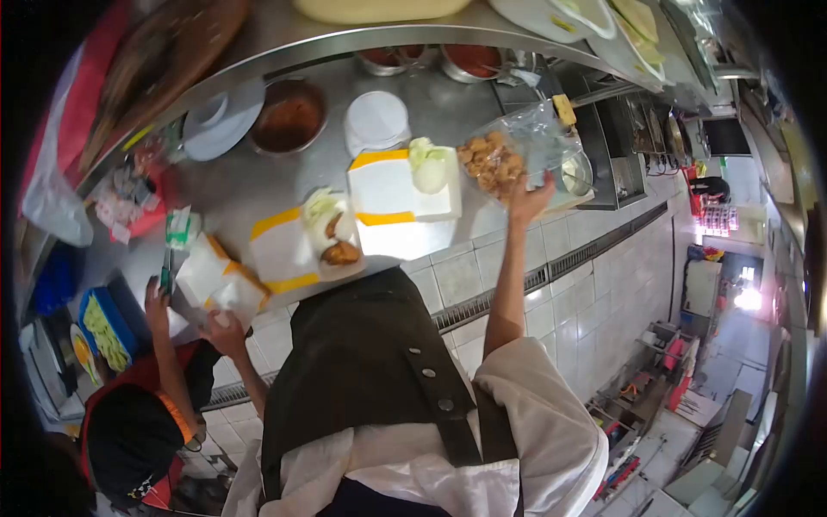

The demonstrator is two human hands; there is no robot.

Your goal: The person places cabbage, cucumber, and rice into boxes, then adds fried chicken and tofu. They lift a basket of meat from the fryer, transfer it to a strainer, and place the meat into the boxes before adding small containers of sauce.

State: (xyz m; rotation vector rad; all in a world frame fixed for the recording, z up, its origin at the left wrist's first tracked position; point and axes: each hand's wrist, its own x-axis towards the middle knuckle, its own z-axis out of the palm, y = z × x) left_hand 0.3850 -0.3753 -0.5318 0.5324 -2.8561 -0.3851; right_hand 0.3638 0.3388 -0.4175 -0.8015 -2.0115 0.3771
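On the right, my right hand (530,200) reaches to the near edge of a clear plastic bag of browned food pieces (491,164), fingers apart. My left hand (226,334) is closed at the near edge of a white and yellow box (207,280); something white shows at its fingers, too unclear to name. Between my hands lie two more open boxes. The left one (284,250) holds shredded greens and browned pieces (341,252); the right one (396,189) holds pale greens and a rounded white item (431,177).
A co-worker in a black cap (129,439) stands at the left, one hand (156,302) by a green-handled tool. Behind the boxes are a pot of sauce (289,116) and a stack of white lids (377,121). A metal shelf edge (345,39) crosses above the counter.
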